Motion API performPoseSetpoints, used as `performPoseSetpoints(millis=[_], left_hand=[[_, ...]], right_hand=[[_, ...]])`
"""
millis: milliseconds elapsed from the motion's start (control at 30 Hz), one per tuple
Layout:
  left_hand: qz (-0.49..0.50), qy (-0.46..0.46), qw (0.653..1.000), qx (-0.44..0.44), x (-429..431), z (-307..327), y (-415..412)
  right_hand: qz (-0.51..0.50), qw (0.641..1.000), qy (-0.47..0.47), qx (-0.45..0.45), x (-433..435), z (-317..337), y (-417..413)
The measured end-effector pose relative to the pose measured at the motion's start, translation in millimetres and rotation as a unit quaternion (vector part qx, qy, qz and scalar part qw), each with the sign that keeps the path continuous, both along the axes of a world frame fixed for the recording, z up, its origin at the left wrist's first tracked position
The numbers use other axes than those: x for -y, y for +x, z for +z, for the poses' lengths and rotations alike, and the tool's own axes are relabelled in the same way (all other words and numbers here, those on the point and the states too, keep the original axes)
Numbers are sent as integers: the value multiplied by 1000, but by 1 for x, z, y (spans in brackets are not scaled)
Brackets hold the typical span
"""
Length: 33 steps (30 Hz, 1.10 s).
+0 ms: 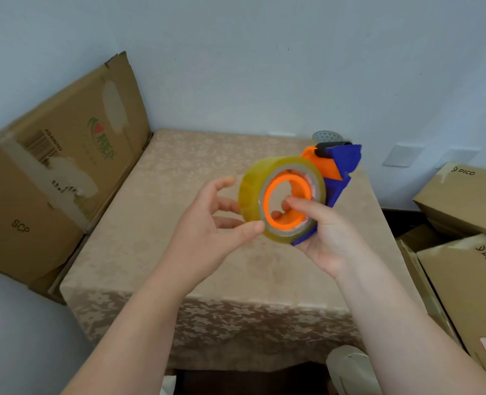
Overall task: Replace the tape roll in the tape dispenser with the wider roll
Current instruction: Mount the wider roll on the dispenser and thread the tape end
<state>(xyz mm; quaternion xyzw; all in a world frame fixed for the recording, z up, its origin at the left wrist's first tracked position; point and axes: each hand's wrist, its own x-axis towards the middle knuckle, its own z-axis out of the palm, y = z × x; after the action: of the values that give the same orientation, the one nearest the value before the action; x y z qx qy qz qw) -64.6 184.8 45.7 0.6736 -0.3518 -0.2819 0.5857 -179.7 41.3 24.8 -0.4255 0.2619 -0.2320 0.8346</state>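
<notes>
Glossy yellowish tape roll (pixel 250 195) rings dispenser's (pixel 338 178) orange plastic hub (pixel 289 206).

Both bare forearms reach forward and converge. The right hand (pixel 326 238) is turned palm up with its grip closed, thumb laid across the front and fingertips curling through from behind. The left hand (pixel 207 226) stands just beside that grip, fingers spread and loosely curved, thumb tip touching at the lower edge.

storage room | stacked cardboard boxes (pixel 464 195) | cloth-covered table (pixel 207 280)
</notes>
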Motion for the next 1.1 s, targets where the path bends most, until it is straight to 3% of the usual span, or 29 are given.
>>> performPoseSetpoints(millis=[233, 400, 467, 600, 700, 767, 933, 1033, 1100], left_hand=[[34, -17, 999, -10, 6, -5, -1], [-40, 41, 993, 101, 2, -2, 2], [-50, 69, 989, 118, 2, -2, 1], [25, 38, 999, 30, 2, -4, 3], [26, 31, 999, -31, 1, -2, 1], [17, 26, 998, -46, 1, -2, -1], [38, 0, 998, -42, 4, -1, 4], [-24, 1, 1000, 20, 1, 1, 7], [-55, -11, 997, 57, -1, 0, 5]], right_hand=[[2, 998, -54, -33, 3, 0, -4], [95, 965, -221, -102, -2, 4, -8], [122, 953, -248, -121, -6, 4, -8], [62, 979, -135, -142, -5, -1, -4], [33, 993, -21, -107, -3, 0, -2], [36, 995, -2, -93, -3, 0, -3], [47, 993, -36, -103, -2, -1, -5], [89, 981, -129, -116, -4, 4, -9], [114, 978, -142, -100, -6, 4, -10]])
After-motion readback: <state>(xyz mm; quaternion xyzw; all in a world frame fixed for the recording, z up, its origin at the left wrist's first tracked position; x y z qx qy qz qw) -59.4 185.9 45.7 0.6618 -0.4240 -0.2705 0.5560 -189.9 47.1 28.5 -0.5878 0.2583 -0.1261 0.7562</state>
